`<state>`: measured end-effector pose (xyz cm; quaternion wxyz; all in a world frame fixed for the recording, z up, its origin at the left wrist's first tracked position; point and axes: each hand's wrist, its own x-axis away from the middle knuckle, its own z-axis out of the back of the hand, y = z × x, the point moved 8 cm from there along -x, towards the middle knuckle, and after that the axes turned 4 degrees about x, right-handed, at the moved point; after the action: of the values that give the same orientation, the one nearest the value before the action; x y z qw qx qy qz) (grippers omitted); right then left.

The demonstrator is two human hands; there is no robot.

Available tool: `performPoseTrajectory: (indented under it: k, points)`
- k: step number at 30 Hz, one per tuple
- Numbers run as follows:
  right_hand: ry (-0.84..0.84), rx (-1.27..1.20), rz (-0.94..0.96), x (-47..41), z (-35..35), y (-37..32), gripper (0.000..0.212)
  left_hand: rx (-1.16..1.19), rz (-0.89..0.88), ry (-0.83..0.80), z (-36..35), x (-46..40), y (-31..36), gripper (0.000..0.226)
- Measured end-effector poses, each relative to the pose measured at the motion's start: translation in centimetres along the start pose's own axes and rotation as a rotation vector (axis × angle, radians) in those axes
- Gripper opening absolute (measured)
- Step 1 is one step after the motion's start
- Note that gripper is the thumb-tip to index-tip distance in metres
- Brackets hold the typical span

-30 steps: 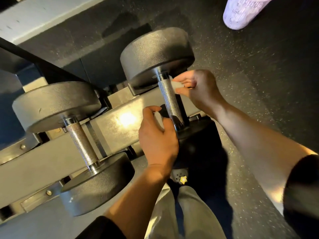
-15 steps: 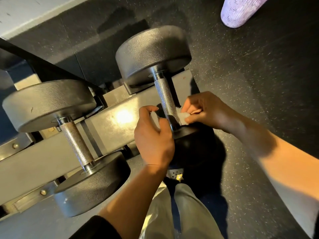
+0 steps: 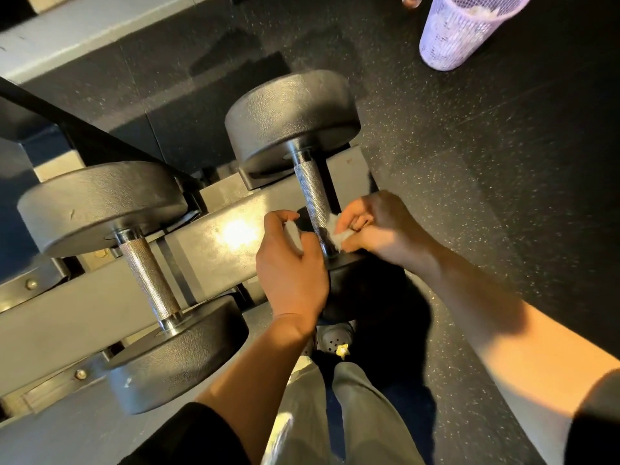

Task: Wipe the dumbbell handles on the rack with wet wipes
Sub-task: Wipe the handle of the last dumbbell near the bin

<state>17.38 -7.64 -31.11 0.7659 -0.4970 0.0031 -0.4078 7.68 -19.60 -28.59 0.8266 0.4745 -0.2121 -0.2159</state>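
A view looking down from a person's head at a gym dumbbell rack (image 3: pixel 100 303), grey metal, running from lower left to upper right. Two black dumbbells lie across it. The right dumbbell (image 3: pixel 292 119) has a ridged metal handle (image 3: pixel 313 196), and both hands work at its near end. The right hand (image 3: pixel 382 226), just right of the handle, pinches a crumpled white wet wipe (image 3: pixel 337 229) between thumb and curled fingers, with the wipe touching the lower part of the handle. The left hand (image 3: pixel 290 263), just left of the handle, has its fingers curled around another bit of white material (image 3: pixel 293 233); whether this is the same wipe passing behind the handle cannot be told. The left dumbbell (image 3: pixel 100 203) lies well apart from both hands, its handle bare. On the dark speckled floor (image 3: pixel 486 162) at the upper right stands a lilac mesh bin (image 3: pixel 459 28) with white scraps inside. Grey trouser legs and a shoe show at the bottom.
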Motion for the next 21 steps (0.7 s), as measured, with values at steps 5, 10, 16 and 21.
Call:
performPoseTrajectory:
  k: [5,10,16,21]
  points:
    - [0.119,-0.013,-0.112,0.9,1.6,-1.4,0.024,-0.024,0.152,-0.113,-0.2,0.1,0.7,0.010]
    - [0.374,-0.269,-0.108,2.3,7.2,-5.5,0.019,0.468,0.404,-0.215,-0.1,-0.8,5.6,0.023]
    - [0.647,-0.435,0.024,5.7,16.1,-13.7,0.018,0.665,0.310,-0.333,1.7,-3.5,17.6,0.019]
    - [0.761,-0.518,0.131,9.6,22.5,-19.4,0.019,0.625,0.031,-0.434,2.7,-4.1,28.2,0.038]
